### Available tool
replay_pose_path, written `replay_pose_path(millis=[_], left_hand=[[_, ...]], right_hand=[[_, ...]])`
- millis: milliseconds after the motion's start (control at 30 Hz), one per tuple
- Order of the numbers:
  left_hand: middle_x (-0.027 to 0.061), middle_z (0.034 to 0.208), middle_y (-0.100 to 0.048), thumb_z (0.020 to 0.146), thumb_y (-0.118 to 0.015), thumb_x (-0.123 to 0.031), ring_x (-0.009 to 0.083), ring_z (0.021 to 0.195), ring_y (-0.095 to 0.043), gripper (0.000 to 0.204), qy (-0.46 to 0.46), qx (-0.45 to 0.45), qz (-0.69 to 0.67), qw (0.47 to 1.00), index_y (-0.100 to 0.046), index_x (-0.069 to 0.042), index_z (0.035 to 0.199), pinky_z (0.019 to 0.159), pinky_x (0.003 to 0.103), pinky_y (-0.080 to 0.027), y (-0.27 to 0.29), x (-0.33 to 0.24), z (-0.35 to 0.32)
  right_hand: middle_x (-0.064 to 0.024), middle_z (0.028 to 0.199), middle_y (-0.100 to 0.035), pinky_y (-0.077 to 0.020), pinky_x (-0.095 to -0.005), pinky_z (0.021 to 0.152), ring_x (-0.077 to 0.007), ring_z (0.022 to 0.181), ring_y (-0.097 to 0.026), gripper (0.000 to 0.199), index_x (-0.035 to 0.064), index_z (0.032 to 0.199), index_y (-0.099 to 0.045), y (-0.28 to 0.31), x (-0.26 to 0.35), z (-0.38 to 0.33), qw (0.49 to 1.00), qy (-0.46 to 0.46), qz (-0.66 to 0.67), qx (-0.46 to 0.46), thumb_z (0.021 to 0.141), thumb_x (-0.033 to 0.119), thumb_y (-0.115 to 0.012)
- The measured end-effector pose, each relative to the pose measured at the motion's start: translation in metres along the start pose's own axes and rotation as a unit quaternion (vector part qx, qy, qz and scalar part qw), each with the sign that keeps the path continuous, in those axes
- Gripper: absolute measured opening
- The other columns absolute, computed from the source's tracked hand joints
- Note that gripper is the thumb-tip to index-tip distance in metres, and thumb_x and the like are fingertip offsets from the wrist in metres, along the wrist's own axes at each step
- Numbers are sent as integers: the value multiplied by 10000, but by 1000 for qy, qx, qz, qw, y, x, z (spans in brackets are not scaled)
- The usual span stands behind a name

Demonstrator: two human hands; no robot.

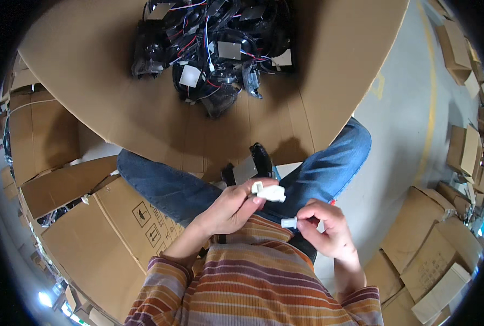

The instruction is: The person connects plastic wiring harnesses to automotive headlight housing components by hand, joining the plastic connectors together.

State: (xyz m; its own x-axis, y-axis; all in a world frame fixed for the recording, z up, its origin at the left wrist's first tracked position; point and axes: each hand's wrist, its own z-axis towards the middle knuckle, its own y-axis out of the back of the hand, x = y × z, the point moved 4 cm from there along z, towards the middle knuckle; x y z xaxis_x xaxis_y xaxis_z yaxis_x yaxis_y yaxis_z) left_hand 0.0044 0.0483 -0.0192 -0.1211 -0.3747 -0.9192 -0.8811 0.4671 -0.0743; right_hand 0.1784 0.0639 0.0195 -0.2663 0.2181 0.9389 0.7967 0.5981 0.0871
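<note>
My left hand [230,211] grips a white plastic connector housing [272,193] between thumb and fingers, above my lap. Just to its right and a little nearer to me, my right hand [331,228] pinches a small pale connector [288,223] by its end. A gap separates the two pieces. Beyond my left hand, between my knees, is a dark part [261,160] with a light patch beside it; its lower portion is hidden by my hands. Any wires on the connectors are too small to make out.
A large cardboard box [95,92] opens in front of me, with a pile of black parts [242,32] with red, blue and white wires inside. Another carton [100,228] with printed symbols lies at my left. More cartons [424,244] stand on the right, beyond the grey floor [397,141].
</note>
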Motion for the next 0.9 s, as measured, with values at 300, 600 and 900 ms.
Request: replay_pose_path(millis=[300, 600, 900], left_hand=[[152, 959, -559, 710, -497, -22, 316, 816, -557, 412, -112, 140, 63, 982, -456, -27, 1120, 698, 354, -450, -10, 0, -8], [142, 898, -559, 696, -521, -20, 297, 779, -565, 417, -117, 164, 168, 965, -442, -26, 1106, 656, 374, -458, -15, -10, -10], [134, 955, -540, 804, -525, -148, 239, 712, -548, 456, -101, 156, 87, 979, -361, -21, 1211, 655, 310, -443, -10, -16, -5]], right_hand=[[-29, 657, -520, -341, -232, 458, -120, 540, -464, 120, 31, 769, -542, -1, 12, 2, 998, 66, 22, -5, 680, -39, -582], [-69, 599, -469, -367, -311, 453, -211, 521, -486, 133, 33, 716, -494, -3, 13, -4, 991, 47, -119, -31, 649, -31, -590], [-76, 629, -498, -379, -271, 458, -180, 514, -495, 70, 13, 712, -511, 2, 1, -8, 994, 1, -85, -73, 688, -29, -561]])
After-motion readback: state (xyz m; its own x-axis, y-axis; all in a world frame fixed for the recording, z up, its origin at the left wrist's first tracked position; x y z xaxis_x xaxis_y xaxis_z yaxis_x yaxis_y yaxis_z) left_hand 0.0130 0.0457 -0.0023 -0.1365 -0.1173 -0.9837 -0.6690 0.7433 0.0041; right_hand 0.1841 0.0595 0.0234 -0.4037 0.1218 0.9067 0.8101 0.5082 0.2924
